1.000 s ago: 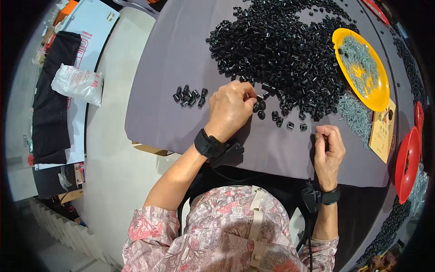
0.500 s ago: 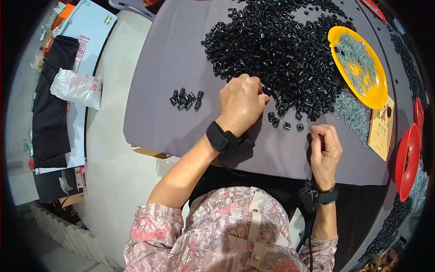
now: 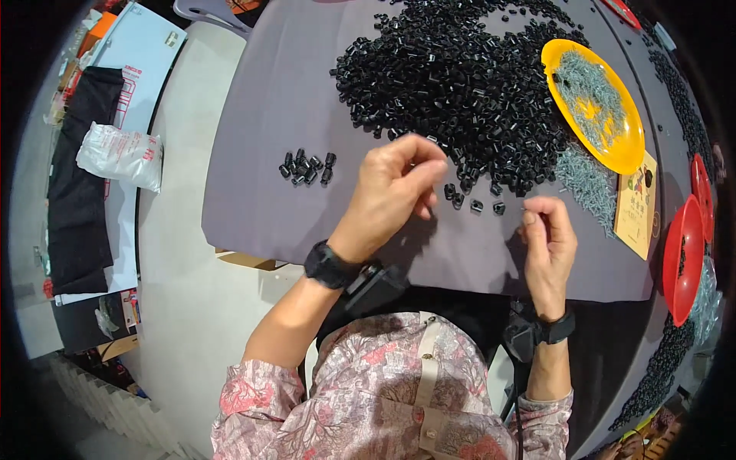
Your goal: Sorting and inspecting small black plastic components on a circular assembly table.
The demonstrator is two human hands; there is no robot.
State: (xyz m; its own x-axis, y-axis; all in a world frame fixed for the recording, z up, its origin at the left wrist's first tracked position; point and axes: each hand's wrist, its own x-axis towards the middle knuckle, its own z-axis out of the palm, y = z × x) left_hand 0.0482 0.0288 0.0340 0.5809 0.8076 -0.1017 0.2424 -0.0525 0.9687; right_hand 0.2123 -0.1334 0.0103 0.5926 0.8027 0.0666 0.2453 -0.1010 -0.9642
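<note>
A large heap of small black plastic cylindrical parts [image 3: 460, 92] lies on the grey-covered table. My left hand [image 3: 387, 188] hovers at the heap's near edge, thumb and forefinger curled together; what they hold, if anything, is hidden. To its right, my right hand [image 3: 548, 238] is closed in a pinch above the table, and anything at its fingertips is too small to name. Between both hands sits a short row of several loose black parts [image 3: 476, 206]. A small cluster of black parts [image 3: 307, 167] stands apart on the left. Both wrists wear black straps.
A yellow oval plate [image 3: 632, 142] of silvery screws is at the right, with loose screws [image 3: 586, 184] spilled beside it. Near them lie a tan printed card [image 3: 635, 211] and a red bowl [image 3: 682, 261]. A white plastic bag [image 3: 119, 156] rests on a white box at far left.
My left hand has drawn back from the heap toward me and slightly left, turning so the thumb shows. My right hand has shifted slightly, its fingers still pinched. The whole view has moved a little.
</note>
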